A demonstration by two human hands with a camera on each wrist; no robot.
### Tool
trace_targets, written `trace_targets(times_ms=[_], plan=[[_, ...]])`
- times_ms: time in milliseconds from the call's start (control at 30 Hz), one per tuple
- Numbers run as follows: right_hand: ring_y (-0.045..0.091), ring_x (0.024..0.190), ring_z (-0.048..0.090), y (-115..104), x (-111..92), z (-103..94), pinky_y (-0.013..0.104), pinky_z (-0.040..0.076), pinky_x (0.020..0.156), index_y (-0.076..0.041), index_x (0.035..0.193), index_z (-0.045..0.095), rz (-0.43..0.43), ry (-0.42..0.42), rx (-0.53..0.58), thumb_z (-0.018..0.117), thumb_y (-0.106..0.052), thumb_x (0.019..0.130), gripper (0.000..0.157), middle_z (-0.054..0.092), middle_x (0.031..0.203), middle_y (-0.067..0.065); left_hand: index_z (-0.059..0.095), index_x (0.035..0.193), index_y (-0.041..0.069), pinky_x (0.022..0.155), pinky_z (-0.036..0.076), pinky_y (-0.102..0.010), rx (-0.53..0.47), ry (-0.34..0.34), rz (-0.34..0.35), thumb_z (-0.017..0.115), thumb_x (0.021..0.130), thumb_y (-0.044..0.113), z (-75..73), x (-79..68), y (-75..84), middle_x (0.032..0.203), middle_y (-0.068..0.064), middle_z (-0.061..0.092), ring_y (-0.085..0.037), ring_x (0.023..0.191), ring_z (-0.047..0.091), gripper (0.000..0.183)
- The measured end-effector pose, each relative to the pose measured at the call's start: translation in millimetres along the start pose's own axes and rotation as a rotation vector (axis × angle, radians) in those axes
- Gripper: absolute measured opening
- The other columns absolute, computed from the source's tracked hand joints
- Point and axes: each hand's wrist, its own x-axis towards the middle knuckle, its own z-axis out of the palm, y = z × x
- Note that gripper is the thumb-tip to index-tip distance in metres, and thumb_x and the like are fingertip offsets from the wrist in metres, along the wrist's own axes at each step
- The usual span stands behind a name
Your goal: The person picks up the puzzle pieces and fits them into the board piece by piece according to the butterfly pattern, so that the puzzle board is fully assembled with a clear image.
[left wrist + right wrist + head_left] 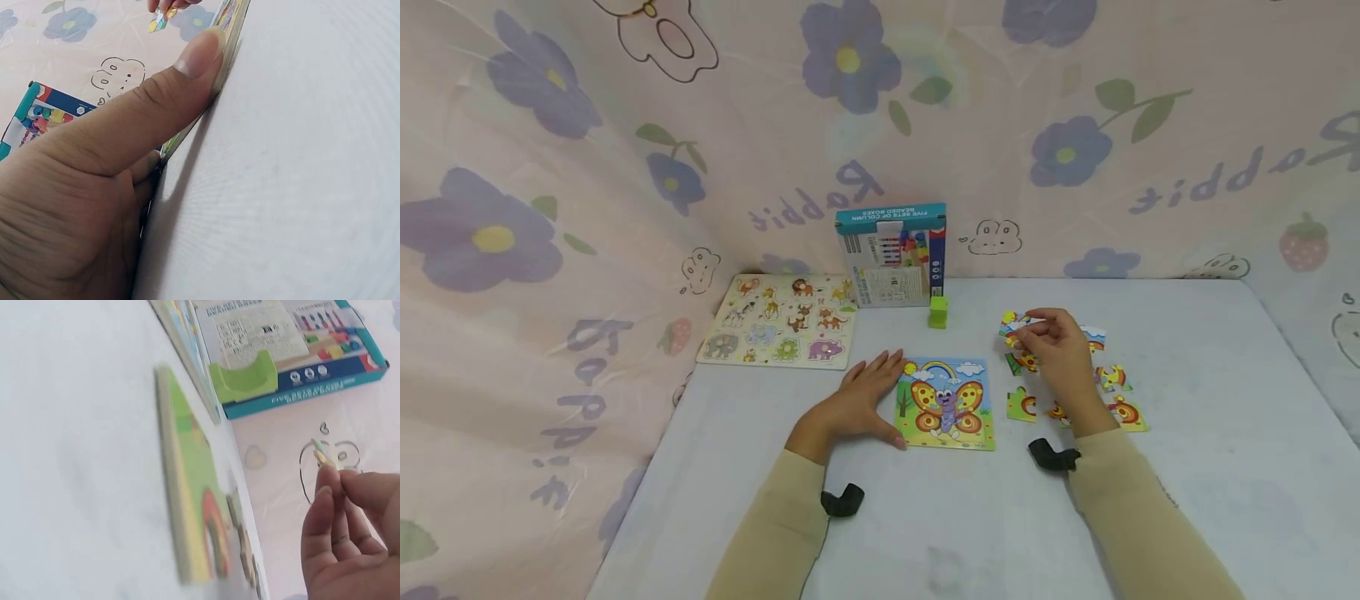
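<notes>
My left hand [853, 404] lies with fingers spread along the left side of a square butterfly puzzle board [946, 435]. In the left wrist view, its straight thumb [144, 115] touches the board's edge [231, 56]. Right of the board, my right hand [1063, 362] pinches a jigsaw piece [1011, 325] between thumb and fingertips. In the right wrist view this piece [321, 453] is seen nearly edge-on, raised off the table. Several loose jigsaw pieces [1021, 405] lie below and around the right hand, some partly hidden by it.
An animal peg board [760, 348] lies at the back left. Behind the puzzle board, a bead-set box [891, 267] stands against the printed cloth backdrop [1000, 208], with a small green notched block [938, 312] in front of it. Everything rests on a white tabletop [955, 533].
</notes>
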Motion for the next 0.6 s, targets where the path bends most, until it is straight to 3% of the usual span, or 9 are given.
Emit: trace_targets(times_ms=[233,433,600], plan=[[0.017,0.096,0.074,-8,-9,24.5,0.032,0.063,0.088,0.005,0.146,0.055,0.069,-0.159,0.013,0.065,-0.003,0.11,0.039,0.066,0.116,0.025,0.016,0.177,0.019,0.129,-0.01,-0.039,0.003,0.005,0.001,0.099,0.071,0.059,-0.4,0.3,0.2,0.181,0.01,0.001,-0.009,0.163,-0.009,0.14],[0.024,0.099,0.074,-11,-18,50.7,0.026,0.061,0.084,0.0,0.145,0.059,0.112,-0.311,-0.105,0.067,-0.001,0.107,0.038,0.068,0.115,0.017,0.017,0.177,0.018,0.13,-0.009,-0.042,0.0,0.009,0.015,0.099,0.071,0.059,-0.8,-0.1,0.5,0.182,0.008,0.003,-0.011,0.164,-0.008,0.141],[0.024,0.099,0.073,-17,-28,67.6,0.032,0.058,0.08,-0.001,0.144,0.06,0.118,-0.421,-0.208,0.069,-0.005,0.106,0.039,0.071,0.114,0.011,0.017,0.176,0.017,0.13,-0.008,-0.042,0.005,0.007,0.023,0.098,0.072,0.061,-0.5,0.0,0.9,0.182,0.008,0.003,-0.012,0.164,-0.008,0.14]])
